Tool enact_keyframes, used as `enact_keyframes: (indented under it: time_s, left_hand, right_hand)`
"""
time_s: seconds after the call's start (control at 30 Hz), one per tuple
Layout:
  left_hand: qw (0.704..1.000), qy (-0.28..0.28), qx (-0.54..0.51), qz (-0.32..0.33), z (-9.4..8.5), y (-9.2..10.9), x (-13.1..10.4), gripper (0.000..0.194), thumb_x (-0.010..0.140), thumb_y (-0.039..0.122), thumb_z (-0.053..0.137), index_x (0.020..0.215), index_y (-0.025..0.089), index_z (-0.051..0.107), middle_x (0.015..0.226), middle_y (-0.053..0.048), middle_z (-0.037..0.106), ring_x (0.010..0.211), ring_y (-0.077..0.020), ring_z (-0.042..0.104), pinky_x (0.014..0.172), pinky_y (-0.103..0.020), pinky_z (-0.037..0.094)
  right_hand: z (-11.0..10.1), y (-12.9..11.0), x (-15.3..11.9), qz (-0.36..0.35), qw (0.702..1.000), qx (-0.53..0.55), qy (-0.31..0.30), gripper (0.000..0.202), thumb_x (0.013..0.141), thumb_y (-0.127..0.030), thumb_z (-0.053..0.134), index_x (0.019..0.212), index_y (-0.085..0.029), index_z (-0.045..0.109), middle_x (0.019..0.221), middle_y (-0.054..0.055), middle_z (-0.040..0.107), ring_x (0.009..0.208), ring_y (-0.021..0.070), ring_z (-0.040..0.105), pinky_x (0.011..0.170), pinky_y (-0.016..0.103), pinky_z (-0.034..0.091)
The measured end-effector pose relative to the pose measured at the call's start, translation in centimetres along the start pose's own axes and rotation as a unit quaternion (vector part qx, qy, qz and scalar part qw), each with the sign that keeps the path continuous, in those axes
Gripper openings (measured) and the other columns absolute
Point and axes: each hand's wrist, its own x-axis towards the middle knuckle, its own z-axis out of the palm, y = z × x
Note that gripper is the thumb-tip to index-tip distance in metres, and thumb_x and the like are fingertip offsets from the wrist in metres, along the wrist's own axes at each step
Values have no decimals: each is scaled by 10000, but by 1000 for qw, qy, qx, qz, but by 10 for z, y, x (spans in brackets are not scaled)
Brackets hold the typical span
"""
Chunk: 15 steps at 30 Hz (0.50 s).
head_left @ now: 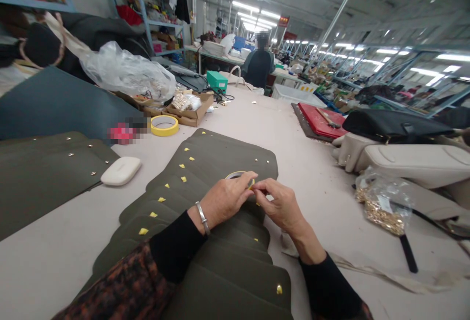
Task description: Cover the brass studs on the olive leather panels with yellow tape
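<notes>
Overlapping dark olive panels (227, 151) spread down the table in a fanned stack, with small yellow tape pieces (143, 231) along the left side and a few on the right. My left hand (227, 197), with a silver bangle at the wrist, is closed on a roll of yellow tape (235, 175) above the upper panels. Thumb and forefinger of my right hand (281, 202) pinch together at the roll's right edge, on what looks like the tape's end. Two small metal studs (256, 160) show on the top panel.
Left are another olive panel stack (47, 178), a white case (121, 171), a second yellow tape roll (164, 125) and a cardboard box (194, 109). At right lie a red board (316, 120), pale bags (414, 163) and a bag of gold hardware (384, 212). A person (259, 65) sits beyond.
</notes>
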Motion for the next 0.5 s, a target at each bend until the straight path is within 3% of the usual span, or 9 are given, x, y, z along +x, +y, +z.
enact_keyframes:
  time_s: [0.3,0.4,0.5]
  left_hand:
    - [997,-19,55,-41,-1,2,1,123,916,169,434,944,192,552,904,-21,640,829,-154,607,742,-252,474]
    - [995,-5,82,-62,-1,5,2,122,912,187,445,856,186,554,838,-16,638,786,-148,598,704,-242,455]
    - [989,16,126,-73,2,10,3,147,911,206,423,835,176,545,808,-31,636,751,-161,597,666,-261,444]
  right_hand:
    - [6,-2,0,-31,995,-90,1,185,850,-123,453,836,-191,624,720,36,626,675,148,582,650,252,454]
    - [7,-11,1,24,994,-103,5,193,839,-152,457,836,-194,646,738,45,654,687,156,597,678,265,465]
    - [10,-17,2,126,990,-46,49,167,810,-192,498,792,-190,665,722,37,675,636,149,604,648,260,480]
